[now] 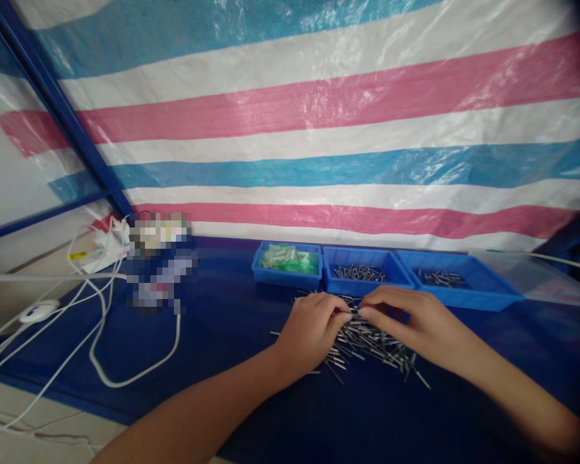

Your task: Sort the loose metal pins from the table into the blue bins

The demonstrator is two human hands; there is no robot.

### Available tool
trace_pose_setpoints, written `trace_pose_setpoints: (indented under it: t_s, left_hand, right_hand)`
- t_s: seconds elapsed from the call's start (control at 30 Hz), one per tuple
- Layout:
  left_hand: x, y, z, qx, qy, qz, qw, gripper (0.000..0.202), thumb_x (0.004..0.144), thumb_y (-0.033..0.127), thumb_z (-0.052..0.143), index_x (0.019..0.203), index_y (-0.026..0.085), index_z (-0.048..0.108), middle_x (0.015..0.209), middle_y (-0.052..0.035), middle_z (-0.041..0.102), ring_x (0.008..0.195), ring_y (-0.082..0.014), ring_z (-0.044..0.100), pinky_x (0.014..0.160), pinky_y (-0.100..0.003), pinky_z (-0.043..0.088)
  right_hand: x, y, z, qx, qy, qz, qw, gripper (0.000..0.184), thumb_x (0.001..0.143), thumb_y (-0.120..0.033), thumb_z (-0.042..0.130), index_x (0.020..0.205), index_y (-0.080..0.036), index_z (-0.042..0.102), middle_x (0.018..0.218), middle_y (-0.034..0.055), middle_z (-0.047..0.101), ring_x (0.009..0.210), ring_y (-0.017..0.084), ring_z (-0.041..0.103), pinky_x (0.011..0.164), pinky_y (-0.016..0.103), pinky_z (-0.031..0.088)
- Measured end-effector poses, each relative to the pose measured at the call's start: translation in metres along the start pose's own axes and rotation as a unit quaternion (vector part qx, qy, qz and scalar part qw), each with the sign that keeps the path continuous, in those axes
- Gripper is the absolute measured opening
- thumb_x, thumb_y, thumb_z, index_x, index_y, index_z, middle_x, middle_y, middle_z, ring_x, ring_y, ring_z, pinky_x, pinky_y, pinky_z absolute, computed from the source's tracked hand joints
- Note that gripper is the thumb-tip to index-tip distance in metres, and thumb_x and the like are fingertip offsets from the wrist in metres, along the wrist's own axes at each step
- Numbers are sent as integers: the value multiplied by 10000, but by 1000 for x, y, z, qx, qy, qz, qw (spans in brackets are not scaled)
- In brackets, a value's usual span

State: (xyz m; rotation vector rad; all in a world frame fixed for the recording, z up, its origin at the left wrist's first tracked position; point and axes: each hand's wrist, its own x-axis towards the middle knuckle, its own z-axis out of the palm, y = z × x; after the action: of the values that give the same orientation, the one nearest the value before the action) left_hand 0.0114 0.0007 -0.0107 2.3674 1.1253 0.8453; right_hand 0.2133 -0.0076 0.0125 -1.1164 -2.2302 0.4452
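My fingers (336,303) curl inward, left hand (304,328) and right hand (425,322) nearly meeting at the tips; whether either pinches anything I cannot tell. Beneath them, a loose pile of metal pins (381,345) lies on the blue worktop (222,316). Just behind stand three blue bins: the left bin (287,278) holds something green, the middle bin (336,285) and right bin (483,298) small metal pieces.

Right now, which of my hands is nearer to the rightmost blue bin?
Right. Your right hand is on the near side of that bin, toward its left end; your left hand is farther left, by the metal pin pile.
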Motion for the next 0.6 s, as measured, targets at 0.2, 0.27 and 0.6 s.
trace_pose_setpoints:
  t_s: [0.2,0.27,0.6]
  left_hand:
    - [0,-1,2,-81,46,-21,995,131,890,243,510,930,173,612,901,-34,661,855,-164,609,791,-262,434]
    - [-1,1,2,-100,49,-18,994,147,886,243,517,965,172,618,926,-40,667,874,-168,614,805,-262,441]
    - [0,1,4,-102,38,-4,994,147,860,265,566,929,168,652,892,-41,675,840,-168,614,779,-263,443]
  right_hand:
    - [0,-4,5,40,43,40,997,197,858,-372,541,844,-219,665,802,28,682,724,172,627,628,277,495]
    - [1,-4,8,57,63,53,995,199,850,-377,549,829,-214,661,797,29,680,743,180,627,641,282,497]
    - [1,-2,21,106,105,74,986,184,835,-377,552,795,-210,619,779,30,653,719,184,606,626,281,499]
